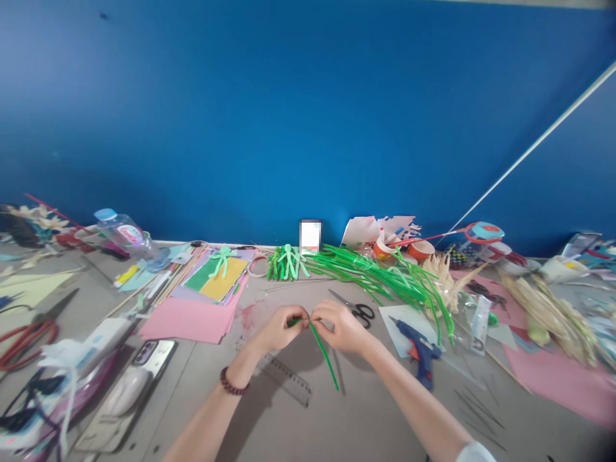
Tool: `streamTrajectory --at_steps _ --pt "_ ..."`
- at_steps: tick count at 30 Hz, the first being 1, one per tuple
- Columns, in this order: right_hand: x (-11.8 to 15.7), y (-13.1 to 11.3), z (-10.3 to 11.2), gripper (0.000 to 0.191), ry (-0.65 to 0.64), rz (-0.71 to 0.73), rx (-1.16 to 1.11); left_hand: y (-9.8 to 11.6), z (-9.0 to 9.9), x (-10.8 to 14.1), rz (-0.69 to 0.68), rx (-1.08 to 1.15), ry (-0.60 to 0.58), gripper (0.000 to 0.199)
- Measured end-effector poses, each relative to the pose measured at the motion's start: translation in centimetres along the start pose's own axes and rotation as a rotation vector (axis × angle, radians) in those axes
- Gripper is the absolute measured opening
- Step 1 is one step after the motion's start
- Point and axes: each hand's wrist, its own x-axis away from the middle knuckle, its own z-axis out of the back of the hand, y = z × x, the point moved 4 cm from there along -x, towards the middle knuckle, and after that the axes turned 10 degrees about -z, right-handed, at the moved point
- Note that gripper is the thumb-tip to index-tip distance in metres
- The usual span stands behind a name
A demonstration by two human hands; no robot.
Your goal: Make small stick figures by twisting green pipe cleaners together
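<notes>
Near the middle of the table, my left hand [285, 328] and my right hand [338, 326] meet fingertip to fingertip. A green pipe cleaner [325, 356] is pinched between them, its long end hanging down toward the table's front. A short green piece also shows inside the curl of my left fingers. Beneath my left forearm lies a clear ruler [287, 378]. Black-handled scissors [359, 312] rest just beyond my right hand. Behind both hands are a bundle of green pipe cleaners [380, 276] and light green figures [289, 262] made of the same fuzzy material.
Pink paper [192, 319] and coloured sheets lie at left, near a phone [128, 398] and orange-handled scissors [24, 343]. A blue glue gun [419, 350] sits on white paper at right, with corn husks [548, 314] farther over. A bottle [128, 234] stands by the blue wall.
</notes>
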Motion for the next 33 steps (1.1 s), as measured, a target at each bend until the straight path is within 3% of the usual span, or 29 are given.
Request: streamTrajectory --at_steps 4,7,9,11,14,19,23,28,33 --pt "0.0 1.5 -1.4 0.013 -0.099 -0.384 -0.474 1.4 0.6 0.3 -0.124 -0.250 -0.112 0.018" --pt "0.5 2.5 -3.7 0.019 -0.312 -0.725 -0.987 2.5 0.7 0.6 -0.213 -0.358 -0.172 0.021" --pt "0.7 2.6 -4.6 0.021 -0.404 -0.845 -1.236 2.9 0.6 0.8 -0.240 -0.398 -0.172 0.023" --pt "0.7 2.7 -4.7 0.021 -0.388 -0.867 -1.329 3.0 0.5 0.9 -0.224 -0.404 -0.134 0.023" --pt "0.3 2.8 -4.0 0.023 -0.236 -0.760 -1.171 2.1 0.5 0.7 -0.126 -0.291 0.004 0.025" --pt "0.0 1.9 -1.5 0.021 0.148 -0.374 -0.585 -0.4 0.5 0.3 0.066 0.128 0.201 0.027" --pt "0.2 0.9 -0.8 0.010 0.229 -0.181 -0.327 -1.3 -0.1 0.2 0.192 0.326 0.221 0.029" --pt "0.2 0.9 -0.6 0.012 0.276 -0.230 -0.269 -1.1 -0.6 0.1 0.192 0.316 0.210 0.029" --pt "0.1 1.9 -1.2 0.018 0.174 -0.473 -0.464 0.2 -0.6 0.1 -0.023 -0.036 0.193 0.018"
